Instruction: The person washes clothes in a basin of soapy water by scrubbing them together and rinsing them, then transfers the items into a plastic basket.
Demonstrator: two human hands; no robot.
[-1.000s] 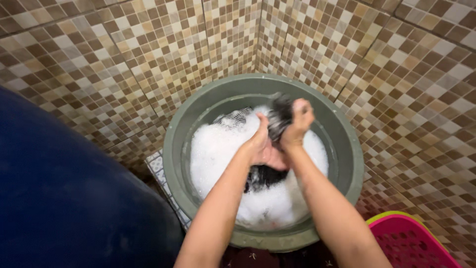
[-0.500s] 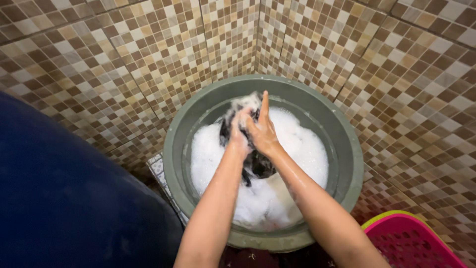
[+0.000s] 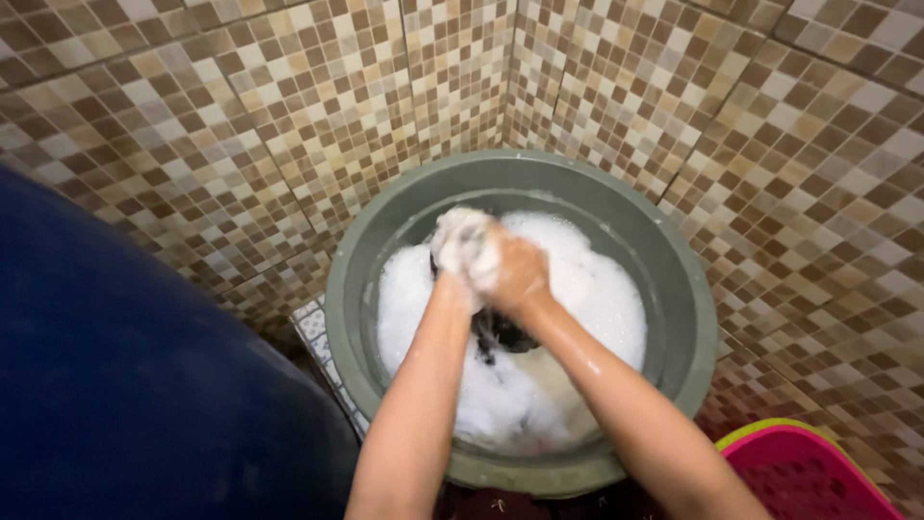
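Note:
A round grey-green basin (image 3: 674, 289) stands in the tiled corner, filled with white suds (image 3: 602, 289). A dark wet garment (image 3: 500, 335) hangs from my hands into the foam. My left hand (image 3: 460, 248), coated in foam, is closed around the garment's upper part. My right hand (image 3: 520, 273) presses against the left one, fingers wrapped on the same cloth. Both hands are above the basin's middle, toward its far side. Most of the garment is hidden under foam and my hands.
A large dark blue rounded container (image 3: 144, 385) fills the left. A pink perforated basket with a yellow-green rim (image 3: 808, 472) sits at the bottom right. Brown mosaic tile walls (image 3: 289, 96) close in behind the basin. A patterned floor tile (image 3: 313, 323) shows at the basin's left.
My hands swung from the basin's right to its left-centre with the garment. My right hand's fingers, stretched out half a second ago, have closed, and foam now covers the left hand.

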